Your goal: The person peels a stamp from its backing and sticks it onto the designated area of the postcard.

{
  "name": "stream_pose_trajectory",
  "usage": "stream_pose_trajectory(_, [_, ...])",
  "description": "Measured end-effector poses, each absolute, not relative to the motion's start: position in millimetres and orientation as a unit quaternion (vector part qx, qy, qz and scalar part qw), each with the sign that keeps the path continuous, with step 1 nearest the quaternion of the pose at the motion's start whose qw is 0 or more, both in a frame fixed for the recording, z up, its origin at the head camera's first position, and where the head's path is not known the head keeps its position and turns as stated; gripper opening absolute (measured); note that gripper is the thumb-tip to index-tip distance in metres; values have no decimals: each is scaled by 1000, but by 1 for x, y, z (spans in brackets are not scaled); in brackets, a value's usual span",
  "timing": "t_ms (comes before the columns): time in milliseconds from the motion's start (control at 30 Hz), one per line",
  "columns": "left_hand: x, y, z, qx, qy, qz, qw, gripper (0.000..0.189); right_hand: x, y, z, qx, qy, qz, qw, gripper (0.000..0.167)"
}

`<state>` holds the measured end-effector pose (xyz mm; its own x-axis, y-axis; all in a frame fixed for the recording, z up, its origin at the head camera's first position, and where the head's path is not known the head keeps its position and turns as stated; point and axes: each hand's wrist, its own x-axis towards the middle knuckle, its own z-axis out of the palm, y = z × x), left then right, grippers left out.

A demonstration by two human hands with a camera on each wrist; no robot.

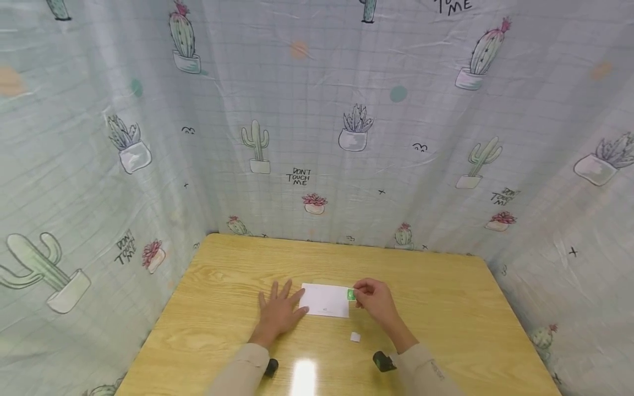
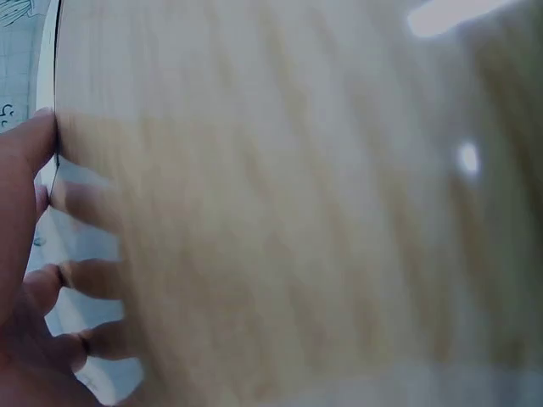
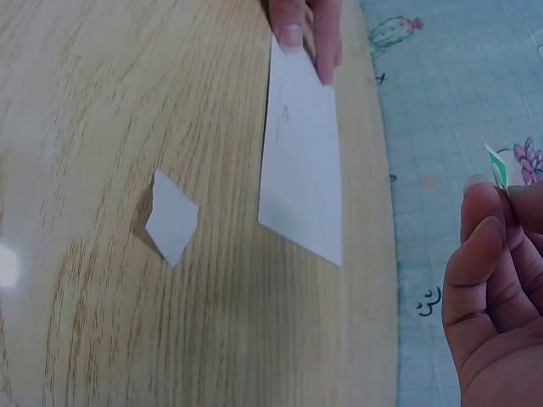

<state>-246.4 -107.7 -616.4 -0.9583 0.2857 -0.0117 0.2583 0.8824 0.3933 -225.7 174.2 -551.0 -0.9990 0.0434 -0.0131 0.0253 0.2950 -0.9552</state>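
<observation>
left hand (image 1: 279,312) spread flat, pressing white envelope (image 1: 325,300) onto bench (image 1: 446,308); right hand (image 1: 375,300) pinching green stamp (image 1: 351,295) over envelope's corner.

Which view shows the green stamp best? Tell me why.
The head view: the green stamp shows pinched in the right hand over the envelope's corner. The right wrist view catches only its edge; the left wrist view shows nothing of it.

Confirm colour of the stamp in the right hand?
Green, white-edged stamp, pinched by the right hand; head view shows it best.
</observation>
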Motion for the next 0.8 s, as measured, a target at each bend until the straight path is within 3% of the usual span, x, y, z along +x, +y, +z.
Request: stream_pose_trajectory(800, [-244,-104,-606,129,970,199,54,59,-253,176,-575,-45,-829,557,-15,4])
